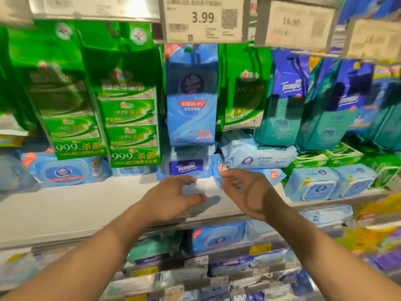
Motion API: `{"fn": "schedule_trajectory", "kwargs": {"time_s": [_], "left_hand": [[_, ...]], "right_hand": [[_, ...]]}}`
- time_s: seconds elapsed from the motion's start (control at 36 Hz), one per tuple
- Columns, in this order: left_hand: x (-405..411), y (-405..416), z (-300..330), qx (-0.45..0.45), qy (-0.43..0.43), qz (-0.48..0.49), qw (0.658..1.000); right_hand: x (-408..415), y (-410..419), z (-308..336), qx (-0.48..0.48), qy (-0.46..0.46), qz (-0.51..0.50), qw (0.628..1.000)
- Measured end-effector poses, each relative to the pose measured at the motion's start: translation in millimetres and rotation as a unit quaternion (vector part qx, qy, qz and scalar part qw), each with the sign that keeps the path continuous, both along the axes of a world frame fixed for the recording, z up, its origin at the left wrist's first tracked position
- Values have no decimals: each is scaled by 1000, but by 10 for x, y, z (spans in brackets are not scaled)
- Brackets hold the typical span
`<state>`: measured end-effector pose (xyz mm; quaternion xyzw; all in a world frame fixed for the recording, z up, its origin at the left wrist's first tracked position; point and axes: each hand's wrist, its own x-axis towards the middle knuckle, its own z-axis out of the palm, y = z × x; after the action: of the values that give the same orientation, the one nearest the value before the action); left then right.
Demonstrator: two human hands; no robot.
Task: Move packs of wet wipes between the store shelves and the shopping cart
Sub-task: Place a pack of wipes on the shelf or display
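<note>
From the head camera, my left hand point(173, 197) sits at the centre of the frame over the bare white shelf point(65, 209), fingers loosely curved and spread, holding nothing. My right hand point(245, 190) is just beside it to the right, fingers relaxed and apart, also gripping nothing; its fingertips point(225, 173) are near a small light-blue pack point(219, 164), and I cannot tell whether they touch it.

Straight above my left hand, at mid-frame, a Tempo wipes pack point(186, 167) lies on the shelf, near my fingers but apart from them. A tall blue hanging pack point(192, 94) hangs above it, its lower edge overlapping the Tempo pack's top. Green hanging boxes point(130, 105) fill the upper left, their bottoms covering the flat blue packs point(63, 171) behind. At right, pale-blue lidded packs point(312, 183) sit at the shelf edge below teal Tempo bags point(282, 101). A price tag point(204, 18) reading 3.99 hangs at the top centre. More packs lie on the lower shelves point(217, 237) between my forearms.
</note>
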<state>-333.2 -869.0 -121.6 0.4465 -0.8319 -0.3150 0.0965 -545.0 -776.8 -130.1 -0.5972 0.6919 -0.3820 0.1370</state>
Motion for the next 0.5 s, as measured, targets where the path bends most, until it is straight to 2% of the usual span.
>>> {"fn": "schedule_trajectory", "kwargs": {"time_s": [0.14,0.25,0.31,0.42,0.5], "left_hand": [[-300,22,-28,65,104,6,992],[-515,23,-82,108,153,35,982],[-609,16,-137,105,132,22,985],[-759,-36,-254,34,45,-12,998],[-829,-40,-295,-10,30,-7,999]], "right_hand": [[-166,181,98,-97,78,-129,984],[-328,235,100,-77,-60,-237,967],[-426,233,49,-64,-80,-254,962],[-531,256,-73,-7,-117,-252,961],[-585,250,-173,-6,-131,-227,965]]}}
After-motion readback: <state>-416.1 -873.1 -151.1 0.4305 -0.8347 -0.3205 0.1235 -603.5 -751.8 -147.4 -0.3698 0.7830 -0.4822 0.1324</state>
